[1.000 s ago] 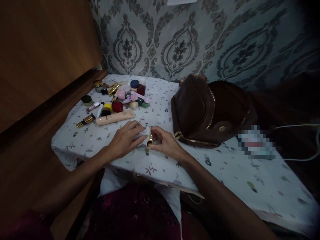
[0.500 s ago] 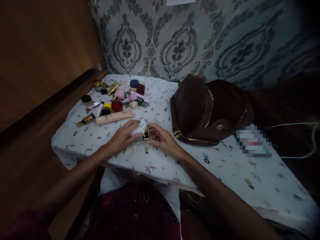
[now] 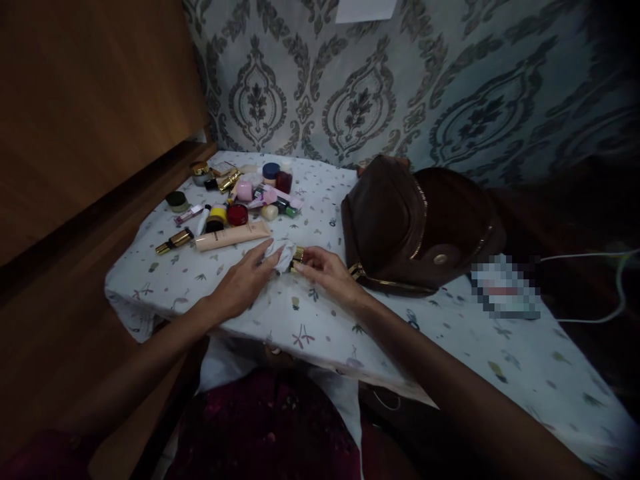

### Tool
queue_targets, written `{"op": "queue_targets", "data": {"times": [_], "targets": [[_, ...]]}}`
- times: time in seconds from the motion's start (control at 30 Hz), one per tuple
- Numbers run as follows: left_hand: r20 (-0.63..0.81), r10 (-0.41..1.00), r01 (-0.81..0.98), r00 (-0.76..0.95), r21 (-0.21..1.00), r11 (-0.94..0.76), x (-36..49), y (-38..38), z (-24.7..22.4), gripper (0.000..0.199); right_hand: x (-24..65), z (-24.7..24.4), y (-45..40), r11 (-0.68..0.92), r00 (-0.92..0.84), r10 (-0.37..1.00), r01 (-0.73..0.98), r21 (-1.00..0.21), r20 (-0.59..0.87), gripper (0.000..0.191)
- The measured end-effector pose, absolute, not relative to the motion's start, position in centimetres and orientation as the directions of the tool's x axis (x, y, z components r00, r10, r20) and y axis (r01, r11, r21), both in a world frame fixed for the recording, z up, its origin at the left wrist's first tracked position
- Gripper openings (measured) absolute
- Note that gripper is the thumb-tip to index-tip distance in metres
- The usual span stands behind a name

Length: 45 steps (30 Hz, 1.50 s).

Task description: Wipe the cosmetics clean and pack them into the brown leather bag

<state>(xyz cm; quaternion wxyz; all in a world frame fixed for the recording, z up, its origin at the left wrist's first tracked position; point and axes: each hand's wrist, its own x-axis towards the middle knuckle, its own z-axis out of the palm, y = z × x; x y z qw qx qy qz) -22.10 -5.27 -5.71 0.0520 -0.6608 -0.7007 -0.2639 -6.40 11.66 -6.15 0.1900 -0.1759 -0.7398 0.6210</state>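
My left hand is closed on a crumpled white wipe, bunched between thumb and fingers. In my right hand is a small gold-coloured cosmetic container, pinched by the fingertips; its exact kind is too small to tell. The wipe presses against the container's left end, hiding part of it. Both hands are just above the cloth near the table's front. Beyond my left hand lies a beige squeeze tube, and left of that a black and gold lipstick tube.
Several jars and tubes, among them a red jar and a blue-lidded jar, cluster at the back left. An open brown leather bag stands right of my hands. A patterned cloth covers the table; a wooden cabinet rises at left.
The wipe has shifted over the container's left end, and the container has turned slightly in my right fingers. My left fingers have moved a little. The view has tilted slightly upward.
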Motion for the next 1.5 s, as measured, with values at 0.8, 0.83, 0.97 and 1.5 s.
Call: {"op": "queue_targets", "data": {"times": [0.8, 0.83, 0.97, 1.5], "targets": [[0.377, 0.921, 0.890, -0.101, 0.447, -0.086, -22.9, -4.8, -5.9, 0.028, -6.2, -5.8, 12.6, -0.156, -0.878, 0.478, -0.064, -0.986, -0.019, 0.051], [0.375, 0.920, 0.879, -0.112, 0.469, -0.085, -22.9, -4.8, -5.7, 0.028, -6.1, -5.8, 12.7, -0.172, -0.887, 0.461, -0.070, -0.983, -0.018, 0.051], [0.369, 0.918, 0.829, -0.146, 0.552, -0.090, -23.1, -4.5, -4.9, 0.029, -5.6, -5.6, 12.6, -0.173, -0.924, 0.383, -0.068, -0.983, -0.003, 0.050], [0.336, 0.939, 0.753, -0.074, 0.636, -0.168, -24.0, -4.7, -4.9, 0.046, -5.4, -5.2, 11.7, 0.095, -0.959, 0.279, -0.014, -0.995, 0.040, 0.054]]}}
